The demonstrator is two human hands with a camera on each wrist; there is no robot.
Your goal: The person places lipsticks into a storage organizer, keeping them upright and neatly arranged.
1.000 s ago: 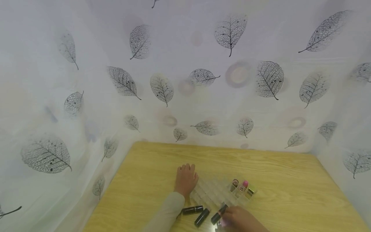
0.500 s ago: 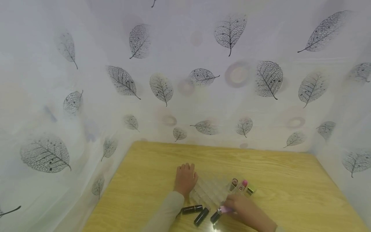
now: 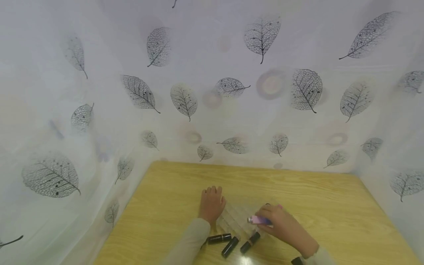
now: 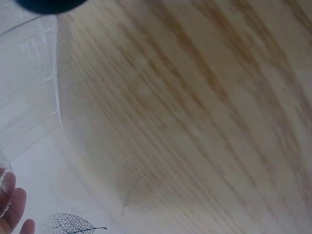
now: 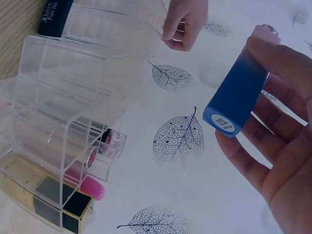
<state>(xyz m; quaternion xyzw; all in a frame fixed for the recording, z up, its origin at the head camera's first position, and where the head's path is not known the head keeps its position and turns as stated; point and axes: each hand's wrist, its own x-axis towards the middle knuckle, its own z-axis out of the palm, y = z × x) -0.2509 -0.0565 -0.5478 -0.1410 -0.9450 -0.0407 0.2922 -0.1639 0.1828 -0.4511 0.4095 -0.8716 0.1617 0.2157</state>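
My right hand [image 3: 281, 224] holds a lipstick tube [image 5: 239, 87] between thumb and fingers, above the right part of a clear lipstick organizer [image 3: 236, 217]. The tube fades from pink to blue, with a silver tip and a round label on its blue end. At the organizer's left side my left hand [image 3: 211, 204] grips its edge, thumb toward the compartments. In the right wrist view a bright pink lipstick [image 5: 92, 187], a gold-and-black tube [image 5: 80, 204] and two round-ended lipsticks stand in the end compartments. My right hand mostly hides these in the head view.
Three black lipstick tubes [image 3: 250, 243] lie on the wooden table [image 3: 172, 191] in front of the organizer. Another black piece [image 3: 297, 261] shows by the right sleeve. A leaf-printed curtain [image 3: 265, 121] encloses the table's back and sides.
My right hand has lifted the pink-and-blue lipstick tube off the table front and carried it up over the organizer's right part. A black tube it was beside stays behind. My left hand keeps its place.
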